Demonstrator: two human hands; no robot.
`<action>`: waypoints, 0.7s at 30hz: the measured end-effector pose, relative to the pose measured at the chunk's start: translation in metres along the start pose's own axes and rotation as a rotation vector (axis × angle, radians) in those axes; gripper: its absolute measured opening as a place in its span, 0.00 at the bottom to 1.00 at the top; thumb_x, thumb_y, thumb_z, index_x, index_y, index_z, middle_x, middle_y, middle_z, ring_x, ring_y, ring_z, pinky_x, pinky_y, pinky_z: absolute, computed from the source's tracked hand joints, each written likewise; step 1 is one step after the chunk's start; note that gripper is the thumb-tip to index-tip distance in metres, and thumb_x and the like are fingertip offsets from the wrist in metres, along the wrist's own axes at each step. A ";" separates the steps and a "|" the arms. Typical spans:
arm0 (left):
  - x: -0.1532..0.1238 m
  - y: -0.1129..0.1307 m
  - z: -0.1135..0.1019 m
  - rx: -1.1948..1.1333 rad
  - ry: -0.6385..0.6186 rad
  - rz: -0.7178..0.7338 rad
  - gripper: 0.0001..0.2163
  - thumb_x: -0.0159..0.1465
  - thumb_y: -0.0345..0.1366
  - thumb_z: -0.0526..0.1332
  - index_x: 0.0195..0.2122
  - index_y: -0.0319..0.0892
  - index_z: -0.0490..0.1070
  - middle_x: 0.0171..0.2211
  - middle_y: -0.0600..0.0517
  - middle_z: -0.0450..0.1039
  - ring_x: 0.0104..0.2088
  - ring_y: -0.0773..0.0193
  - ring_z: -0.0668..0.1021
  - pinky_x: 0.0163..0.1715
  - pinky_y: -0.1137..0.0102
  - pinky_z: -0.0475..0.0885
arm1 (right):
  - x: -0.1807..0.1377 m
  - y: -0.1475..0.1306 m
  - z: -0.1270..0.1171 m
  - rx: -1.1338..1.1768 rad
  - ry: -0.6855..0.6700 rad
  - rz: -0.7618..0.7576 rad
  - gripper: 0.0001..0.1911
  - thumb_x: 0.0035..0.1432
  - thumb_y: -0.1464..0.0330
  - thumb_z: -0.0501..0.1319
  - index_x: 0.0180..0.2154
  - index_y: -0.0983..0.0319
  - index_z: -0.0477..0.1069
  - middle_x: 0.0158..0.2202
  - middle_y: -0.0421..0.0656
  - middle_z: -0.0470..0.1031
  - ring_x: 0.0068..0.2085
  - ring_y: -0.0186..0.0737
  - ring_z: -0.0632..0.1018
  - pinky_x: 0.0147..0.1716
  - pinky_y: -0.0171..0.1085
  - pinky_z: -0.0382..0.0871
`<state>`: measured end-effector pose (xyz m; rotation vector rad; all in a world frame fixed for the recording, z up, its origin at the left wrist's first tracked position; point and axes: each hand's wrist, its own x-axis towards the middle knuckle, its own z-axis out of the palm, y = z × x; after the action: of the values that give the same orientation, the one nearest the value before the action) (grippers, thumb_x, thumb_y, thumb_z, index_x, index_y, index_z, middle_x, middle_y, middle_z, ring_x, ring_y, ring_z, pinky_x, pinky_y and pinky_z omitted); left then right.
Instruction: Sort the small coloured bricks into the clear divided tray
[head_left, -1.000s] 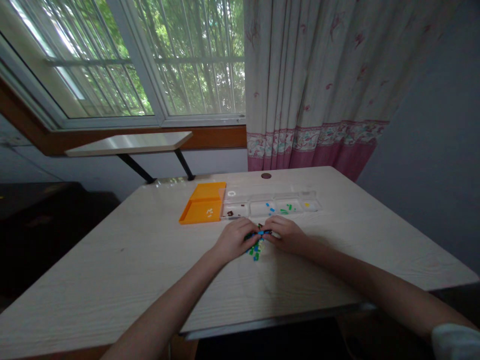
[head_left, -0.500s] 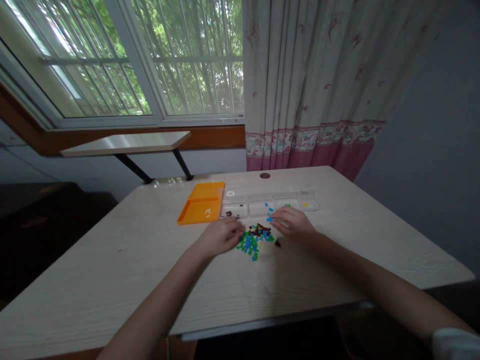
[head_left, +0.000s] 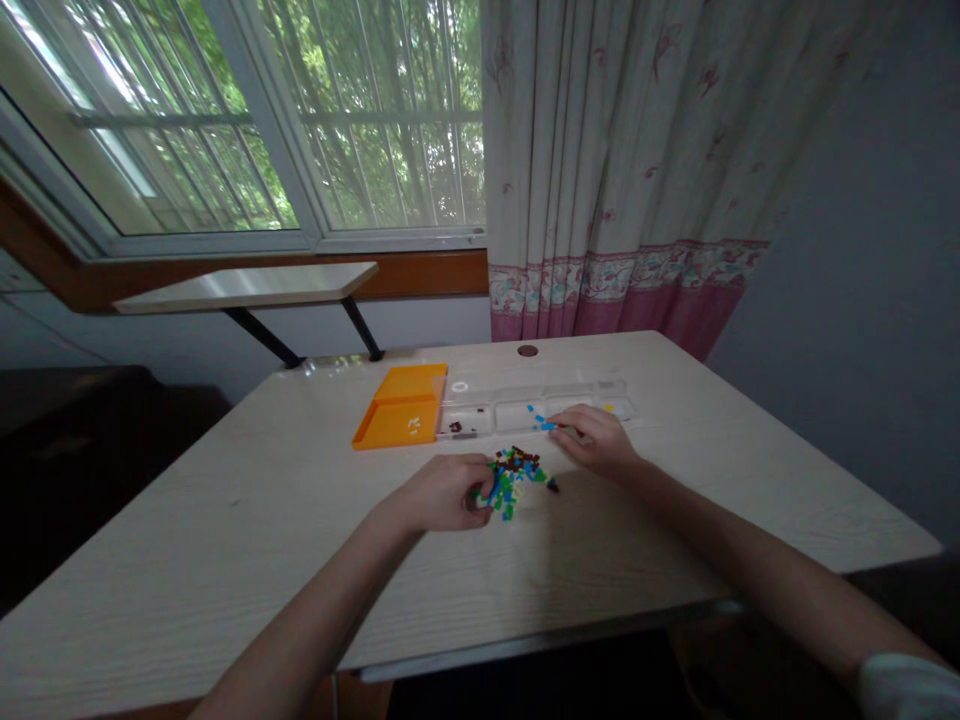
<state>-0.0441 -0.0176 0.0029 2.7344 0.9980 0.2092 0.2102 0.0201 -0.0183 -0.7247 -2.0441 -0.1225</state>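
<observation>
A heap of small plastic bricks (head_left: 508, 487) in green, blue, brown and pale yellow lies mid-table. My left hand (head_left: 450, 492) is at the heap's left edge, thumb and fingers curled together; what they pinch, if anything, is hidden. Beyond the heap lies a clear compartment tray (head_left: 514, 415). My right hand (head_left: 596, 440) is at its front edge, with a small blue brick (head_left: 549, 426) at its closed fingertips. Other blue bricks (head_left: 535, 413) are in the tray near those fingers. Several brown bricks (head_left: 455, 427) are in its left compartment, and a yellow piece (head_left: 609, 408) is at its right end.
An open orange case (head_left: 386, 424) with a few pale bricks (head_left: 414, 426) adjoins the tray's left side. A dark piece (head_left: 553, 485) lies right of the heap. A raised shelf (head_left: 247, 287) stands at the back left, and a round hole cover (head_left: 528, 351) is near the back edge.
My left hand has moved slightly toward me along the heap's left edge and covers more of it. My right hand has shifted slightly, its fingers staying at the tray's front with a blue brick.
</observation>
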 end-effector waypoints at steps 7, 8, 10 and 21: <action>0.002 0.001 -0.002 0.024 -0.020 -0.010 0.03 0.52 0.35 0.57 0.27 0.41 0.67 0.28 0.54 0.67 0.27 0.69 0.69 0.25 0.76 0.61 | 0.001 0.000 -0.001 -0.004 0.033 -0.018 0.05 0.55 0.69 0.59 0.35 0.61 0.72 0.30 0.42 0.75 0.29 0.33 0.74 0.30 0.33 0.67; 0.002 0.001 -0.003 0.023 -0.022 -0.007 0.03 0.53 0.35 0.57 0.27 0.41 0.67 0.28 0.54 0.67 0.27 0.69 0.69 0.25 0.76 0.61 | 0.000 0.000 -0.001 -0.005 0.029 -0.014 0.05 0.55 0.69 0.58 0.35 0.61 0.72 0.31 0.42 0.75 0.30 0.33 0.74 0.30 0.33 0.67; 0.002 0.002 -0.003 0.024 -0.025 -0.004 0.03 0.53 0.34 0.57 0.27 0.41 0.67 0.28 0.54 0.67 0.27 0.69 0.69 0.25 0.76 0.60 | -0.001 0.002 0.000 -0.011 0.012 0.011 0.06 0.55 0.69 0.58 0.36 0.61 0.72 0.31 0.42 0.75 0.30 0.34 0.74 0.31 0.33 0.67; 0.003 -0.001 0.003 0.039 -0.006 0.001 0.02 0.51 0.32 0.57 0.26 0.41 0.66 0.27 0.54 0.68 0.27 0.69 0.69 0.25 0.76 0.60 | -0.001 0.025 0.023 -0.132 -0.167 0.360 0.09 0.56 0.65 0.57 0.36 0.60 0.72 0.33 0.42 0.74 0.34 0.36 0.74 0.33 0.33 0.65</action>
<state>-0.0417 -0.0151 -0.0005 2.7693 1.0095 0.1837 0.2066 0.0481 -0.0372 -1.2085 -2.0388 0.0112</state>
